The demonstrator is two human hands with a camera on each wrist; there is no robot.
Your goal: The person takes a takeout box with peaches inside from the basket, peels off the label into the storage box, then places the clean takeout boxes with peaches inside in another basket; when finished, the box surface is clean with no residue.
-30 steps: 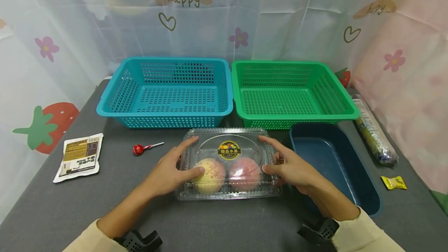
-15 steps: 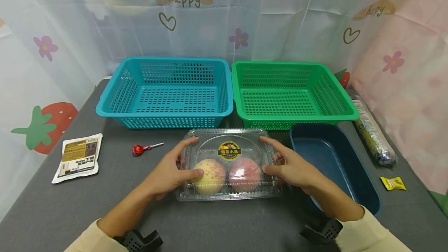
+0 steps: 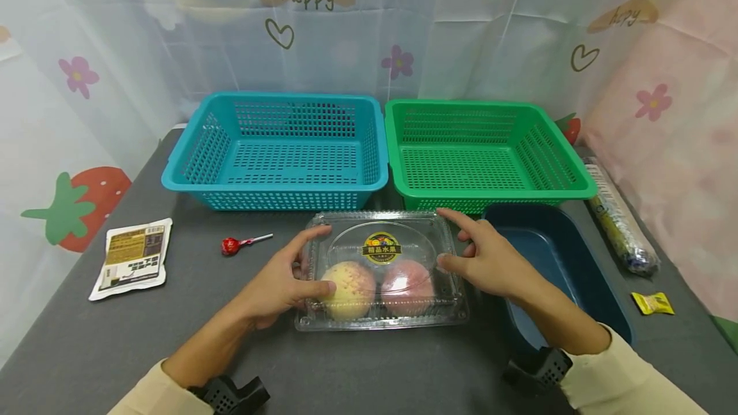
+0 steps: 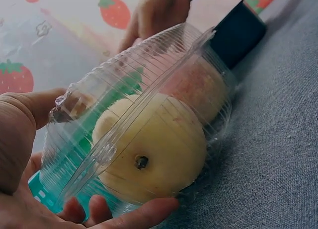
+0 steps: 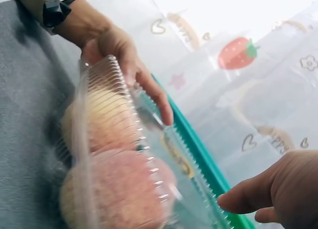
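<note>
A clear plastic clamshell box (image 3: pixel 380 235) with a round fruit label lies on the grey table, just in front of the two baskets. Inside are a yellowish peach (image 3: pixel 346 287) and a pinker peach (image 3: pixel 406 285). My left hand (image 3: pixel 296 268) grips the box's left end, thumb on the lid and fingers under the edge (image 4: pixel 134 216). My right hand (image 3: pixel 469 248) is at the box's right end with fingers nearly straight. Its thumb tip is at the lid's edge and its index finger reaches over the back right corner. In the right wrist view this hand (image 5: pixel 278 189) holds nothing.
A teal basket (image 3: pixel 202 152) and a green basket (image 3: pixel 490 105) stand side by side at the back. A dark blue tub (image 3: pixel 548 248) sits right of the box. A red lollipop (image 3: pixel 230 246) and a sachet (image 3: pixel 131 259) lie left. A wrapped roll (image 3: pixel 619 219) and a yellow candy (image 3: pixel 651 303) lie right.
My right hand has slid right and back, from gripping the lid to its edge and far corner. The left hand and the box have stayed in place.
</note>
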